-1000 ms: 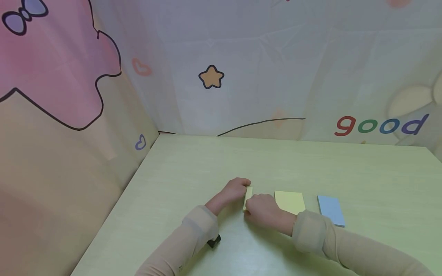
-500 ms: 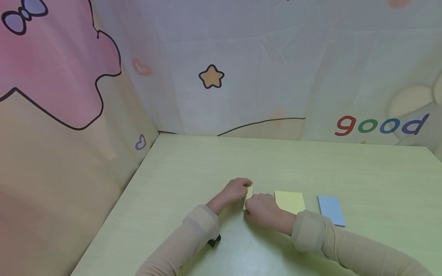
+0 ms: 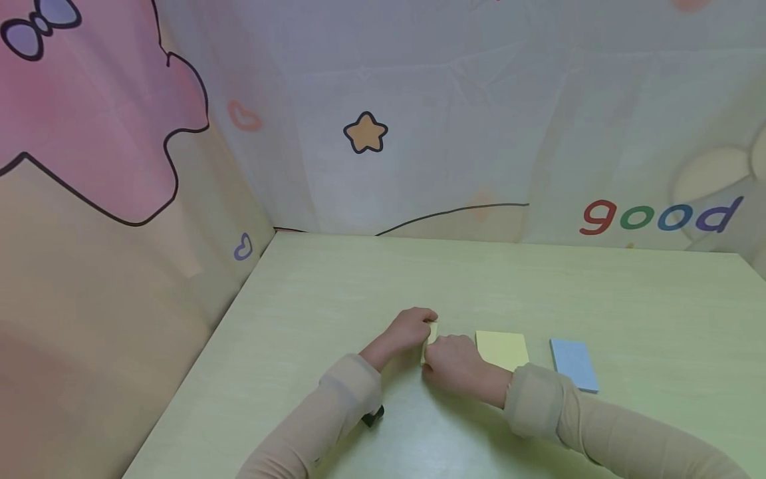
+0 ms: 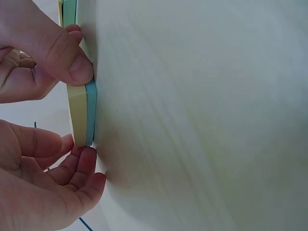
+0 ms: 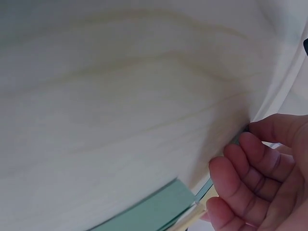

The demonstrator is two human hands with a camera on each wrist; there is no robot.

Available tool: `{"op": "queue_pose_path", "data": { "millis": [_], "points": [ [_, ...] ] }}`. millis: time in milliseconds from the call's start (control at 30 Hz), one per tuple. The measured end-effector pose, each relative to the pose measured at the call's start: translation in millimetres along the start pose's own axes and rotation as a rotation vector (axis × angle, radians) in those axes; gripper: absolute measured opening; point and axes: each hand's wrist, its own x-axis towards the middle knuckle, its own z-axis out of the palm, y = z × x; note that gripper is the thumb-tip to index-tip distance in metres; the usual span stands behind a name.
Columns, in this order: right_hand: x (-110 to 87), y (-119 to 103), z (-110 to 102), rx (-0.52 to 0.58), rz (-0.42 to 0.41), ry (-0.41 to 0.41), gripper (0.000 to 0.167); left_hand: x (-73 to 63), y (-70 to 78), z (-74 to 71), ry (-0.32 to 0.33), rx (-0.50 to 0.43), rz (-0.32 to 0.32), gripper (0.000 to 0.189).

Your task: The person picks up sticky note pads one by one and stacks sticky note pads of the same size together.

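Observation:
A narrow stack of sticky notes point(image 3: 431, 332), yellow over teal, lies between my two hands on the table. My left hand point(image 3: 409, 327) grips its far end. The near end is held by my right hand point(image 3: 456, 362), which covers part of it. In the left wrist view the yellow layer point(image 4: 78, 115) and the teal layer point(image 4: 91, 115) line up edge to edge, with fingers and a thumb against them. Just right of my right hand is a square yellow sticky note pad point(image 3: 503, 349). The right wrist view shows a green pad point(image 5: 144, 211) near the curled fingers.
Farther right lies a blue sticky note pad point(image 3: 574, 365), partly behind the right sleeve point(image 3: 538, 402). A small black object point(image 3: 373, 416) shows at the left sleeve. A printed cloth backdrop point(image 3: 419, 166) stands at the table's point(image 3: 509, 279) far and left edges.
Both hands stay almost in place on the stack. The left forearm shifts very slightly to the right; the pads on the table have not moved.

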Motion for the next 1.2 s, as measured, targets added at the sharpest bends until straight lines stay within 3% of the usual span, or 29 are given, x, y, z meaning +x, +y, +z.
{"op": "queue_pose_path", "data": {
  "millis": [333, 533, 633, 700, 800, 1033, 1100, 1200],
  "points": [
    [0.3, 1.7, -0.8, 0.001, -0.013, 0.007, 0.041, 2.1, -0.2, 0.9, -0.005, 0.009, -0.007, 0.038],
    [-1.2, 6.6, -2.9, 0.036, -0.01, -0.03, 0.04, -3.2, -1.7, -0.6, -0.016, -0.09, -0.039, 0.043],
    [-2.1, 10.2, -8.1, 0.116, 0.016, -0.06, 0.035, -7.8, -2.9, -1.6, -0.005, -0.142, -0.047, 0.044],
    [-2.5, 13.2, -13.4, 0.205, 0.05, -0.051, 0.028, -11.3, -3.7, -2.2, 0.002, -0.191, -0.059, 0.046],
    [-2.7, 18.3, -21.4, 0.425, 0.13, -0.038, 0.008, -17.0, -4.7, -3.7, 0.007, -0.289, -0.087, 0.051],
    [-7.5, 26.8, -31.1, 1.183, 0.465, -0.201, 0.047, -33.6, -1.2, -8.3, -0.046, -0.619, -0.216, 0.06],
    [-9.1, 27.6, -31.5, 1.35, 0.516, -0.23, 0.053, -38.5, 0.4, -8.4, -0.055, -0.655, -0.249, 0.061],
    [-10.0, 28.4, -32.3, 1.516, 0.537, -0.257, 0.057, -44.3, 1.8, -7.9, -0.069, -0.718, -0.28, 0.064]
  ]
}}
